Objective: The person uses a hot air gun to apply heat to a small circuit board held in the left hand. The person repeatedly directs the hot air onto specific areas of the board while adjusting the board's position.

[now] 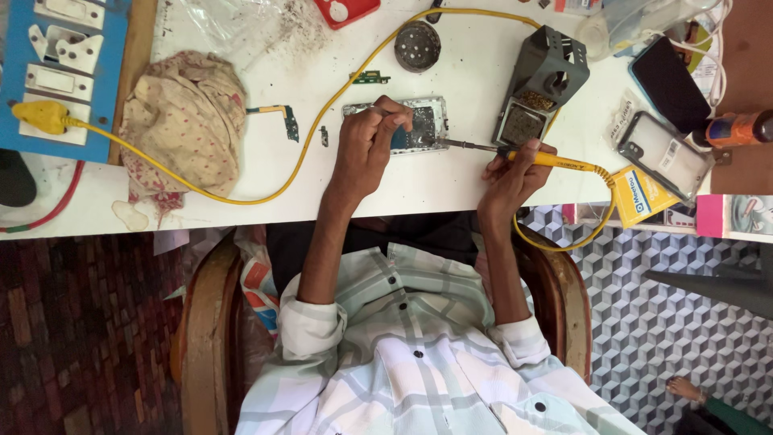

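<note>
I'm gripping the soldering iron point(515, 153) in my right hand point(511, 173), lying crosswise, tip pointing left at the opened phone point(415, 129); my left hand point(366, 145) is pinching tweezers point(385, 113) there.

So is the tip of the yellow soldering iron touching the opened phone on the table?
Touching, as far as the head view shows: the soldering iron, held in the right hand, has its metal tip meeting the right edge of the opened phone, with no gap visible.

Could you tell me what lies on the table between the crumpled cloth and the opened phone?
In the head view, between the crumpled cloth and the opened phone lie a small circuit board, the yellow cable and a tiny dark part.
</note>
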